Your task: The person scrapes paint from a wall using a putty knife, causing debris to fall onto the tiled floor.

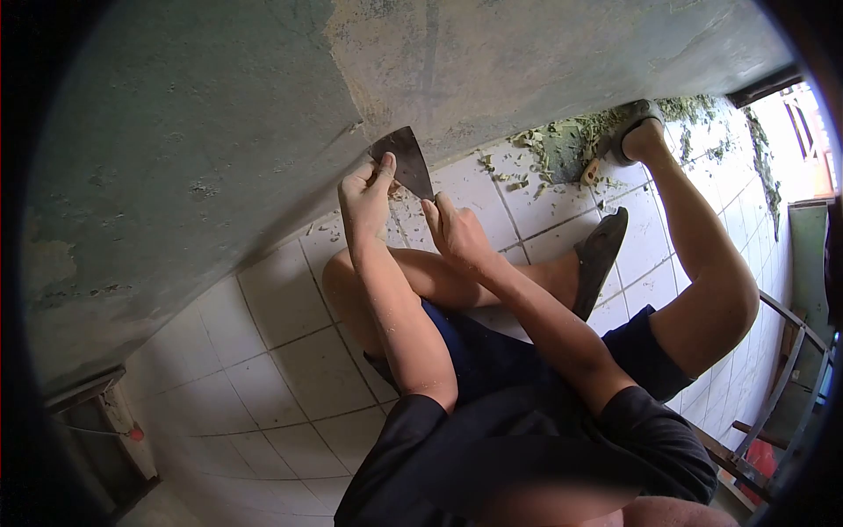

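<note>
A paint scraper (pixel 406 156) with a dark, flared metal blade is held between my two hands, close to the wall. My right hand (pixel 458 233) is closed around its handle, at the narrow end of the blade. My left hand (pixel 365 200) pinches the blade's left side, the thumb lying on its face. Beyond the blade, the wall's green paint (pixel 211 114) ends at a ragged edge, and a bare, greyish-tan patch (pixel 536 53) extends to the right. Small paint flakes (pixel 525 139) lie on the floor along the wall's foot.
White tiles (pixel 290 369) cover the floor under my bent legs. A dark flat piece (pixel 562 151) lies among flakes near my sandalled foot (pixel 639 123), a tan piece (pixel 590 172) beside it. A metal frame (pixel 786 386) stands at the right. A door frame (pixel 92 395) is at lower left.
</note>
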The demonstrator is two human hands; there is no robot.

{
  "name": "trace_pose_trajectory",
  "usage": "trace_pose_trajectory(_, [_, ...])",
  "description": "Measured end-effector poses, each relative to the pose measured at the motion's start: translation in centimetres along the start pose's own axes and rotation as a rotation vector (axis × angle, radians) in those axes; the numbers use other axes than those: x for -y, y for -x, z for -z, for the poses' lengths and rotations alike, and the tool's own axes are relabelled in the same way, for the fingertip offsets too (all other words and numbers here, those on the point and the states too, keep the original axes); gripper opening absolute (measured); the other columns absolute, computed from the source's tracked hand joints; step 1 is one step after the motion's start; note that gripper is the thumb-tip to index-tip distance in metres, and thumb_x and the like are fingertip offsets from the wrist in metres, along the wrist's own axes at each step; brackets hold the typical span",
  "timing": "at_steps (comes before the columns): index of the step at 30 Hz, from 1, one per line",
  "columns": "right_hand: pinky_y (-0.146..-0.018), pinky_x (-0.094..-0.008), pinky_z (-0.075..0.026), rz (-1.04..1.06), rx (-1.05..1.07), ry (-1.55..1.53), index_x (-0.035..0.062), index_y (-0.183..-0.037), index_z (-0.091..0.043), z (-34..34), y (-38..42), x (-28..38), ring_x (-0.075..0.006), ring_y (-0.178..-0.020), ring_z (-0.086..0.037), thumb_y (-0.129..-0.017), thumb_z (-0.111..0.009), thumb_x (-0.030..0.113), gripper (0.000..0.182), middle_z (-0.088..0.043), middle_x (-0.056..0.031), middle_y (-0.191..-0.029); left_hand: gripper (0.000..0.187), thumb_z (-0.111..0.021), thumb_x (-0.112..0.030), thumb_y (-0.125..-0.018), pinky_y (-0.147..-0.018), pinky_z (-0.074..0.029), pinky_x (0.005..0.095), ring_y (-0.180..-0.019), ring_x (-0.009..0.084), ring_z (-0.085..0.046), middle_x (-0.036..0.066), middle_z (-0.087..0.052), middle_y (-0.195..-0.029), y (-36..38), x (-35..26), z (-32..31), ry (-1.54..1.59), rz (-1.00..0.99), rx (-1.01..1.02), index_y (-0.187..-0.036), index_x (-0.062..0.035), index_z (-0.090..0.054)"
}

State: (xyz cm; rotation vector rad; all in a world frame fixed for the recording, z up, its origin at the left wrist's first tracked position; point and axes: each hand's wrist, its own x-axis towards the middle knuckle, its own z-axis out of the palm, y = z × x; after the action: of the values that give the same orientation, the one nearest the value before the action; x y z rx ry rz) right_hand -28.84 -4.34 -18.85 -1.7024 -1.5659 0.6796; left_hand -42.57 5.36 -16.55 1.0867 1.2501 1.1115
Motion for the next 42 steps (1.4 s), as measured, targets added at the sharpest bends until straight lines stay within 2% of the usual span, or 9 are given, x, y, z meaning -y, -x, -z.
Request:
trace_pose_trajectory(7, [-0.049,-0.056,-0.043,0.149,-0.033,0.068,0.0029,-0.095,-0.049,2.5,-2.0,1.1,-0.0491,-0.058,-0.058,-0.104,-0.059,0.026,0.026,-0.056,-0.026,-0.06,0.041,-0.072,-0.033,-0.098,-0.06,-0.037,0.0242,-0.067,0.0051,-0.047,-0.005,-0.054,-0.071,0.8,-2.9,-1.4,0.135,-0.037,-0.059,-0.07,-0.0042,-0.063])
trace_pose_trajectory(11, [-0.049,-0.054,-0.043,0.296,-0.069,0.016,0.0035,-0.095,-0.05,4.8,-4.1,8.3,-0.048,-0.058,-0.058,-0.102,-0.061,0.027,0.027,-0.056,-0.0245,-0.06,0.042,-0.07,-0.044,-0.098,-0.07,-0.044,0.0242,-0.078,0.0093,-0.056,0.003,-0.065,-0.088,2.0,-9.7,-1.2,0.409,-0.296,-0.336,-0.097,-0.0017,-0.068])
trace_pose_trajectory(16, [-0.054,-0.0544,-0.044,0.374,-0.018,-0.047,0.0041,-0.098,-0.05,5.4,-4.3,11.0,-0.0494,-0.062,-0.059,-0.103,-0.059,0.029,0.027,-0.058,-0.0251,-0.064,0.039,-0.073,-0.039,-0.096,-0.075,-0.047,0.0276,-0.081,0.0114,-0.058,0.004,-0.066,-0.089,3.2,-13.7,0.6,0.434,-0.495,-0.362,-0.095,-0.0007,-0.068])
trace_pose_trajectory(18, [-0.058,-0.0563,-0.044,0.237,0.08,-0.106,0.0037,-0.1,-0.05,5.4,-3.0,8.5,-0.0509,-0.068,-0.059,-0.105,-0.055,0.031,0.028,-0.058,-0.027,-0.068,0.037,-0.075,-0.035,-0.095,-0.07,-0.044,0.0249,-0.076,0.009,-0.054,0.0,-0.062,-0.079,3.1,-10.0,2.6,0.158,-0.231,-0.179,-0.085,-0.0004,-0.068])
trace_pose_trajectory(23, [-0.06,-0.0577,-0.043,0.074,0.131,-0.091,0.0026,-0.103,-0.049,2.0,0.3,0.3,-0.0525,-0.068,-0.059,-0.106,-0.052,0.031,0.029,-0.059,-0.0279,-0.067,0.04,-0.079,-0.031,-0.092,-0.059,-0.038,0.0251,-0.065,0.005,-0.046,-0.005,-0.056,-0.066,1.2,-4.5,3.6,-0.232,0.035,0.225,-0.072,0.0019,-0.066])
trace_pose_trajectory(27, [-0.065,-0.0577,-0.041,-0.108,0.211,-0.248,0.0007,-0.104,-0.047,1.4,0.7,0.5,-0.0545,-0.075,-0.057,-0.108,-0.046,0.029,0.028,-0.058,-0.0297,-0.07,0.039,-0.078,-0.031,-0.092,-0.058,-0.038,0.0254,-0.063,0.0046,-0.046,-0.004,-0.058,-0.066,0.8,-5.0,2.1,-0.159,0.101,0.249,-0.073,0.0009,-0.069])
trace_pose_trajectory(37, [-0.065,-0.0567,-0.04,-0.09,0.182,-0.37,-0.0011,-0.101,-0.047,0.9,0.7,2.5,-0.0551,-0.077,-0.056,-0.109,-0.043,0.026,0.029,-0.056,-0.031,-0.074,0.043,-0.077,-0.023,-0.095,-0.053,-0.025,0.0236,-0.061,0.0014,-0.032,-0.011,-0.041,-0.063,0.8,-5.1,1.6,0.048,-0.015,0.153,-0.062,-0.0058,-0.055])
trace_pose_trajectory(39, [-0.054,-0.0392,-0.043,-0.054,0.138,-0.383,0.0015,-0.092,-0.05,0.2,0.8,3.1,-0.0238,-0.053,-0.053,-0.112,-0.038,0.029,0.036,-0.05,-0.0098,-0.058,0.04,-0.076,-0.023,-0.095,-0.056,-0.033,0.0227,-0.063,0.0018,-0.039,-0.009,-0.046,-0.065,0.7,-5.0,2.5,0.014,-0.02,0.146,-0.064,-0.0063,-0.058])
trace_pose_trajectory(42, [-0.052,-0.0382,-0.042,-0.057,0.135,-0.415,0.002,-0.091,-0.049,-0.7,0.9,3.7,-0.0201,-0.051,-0.051,-0.113,-0.036,0.03,0.038,-0.048,-0.0074,-0.056,0.038,-0.075,-0.024,-0.096,-0.059,-0.039,0.0219,-0.065,0.0023,-0.044,-0.008,-0.05,-0.068,1.1,-5.7,2.8,-0.009,-0.005,0.119,-0.066,-0.0068,-0.06])
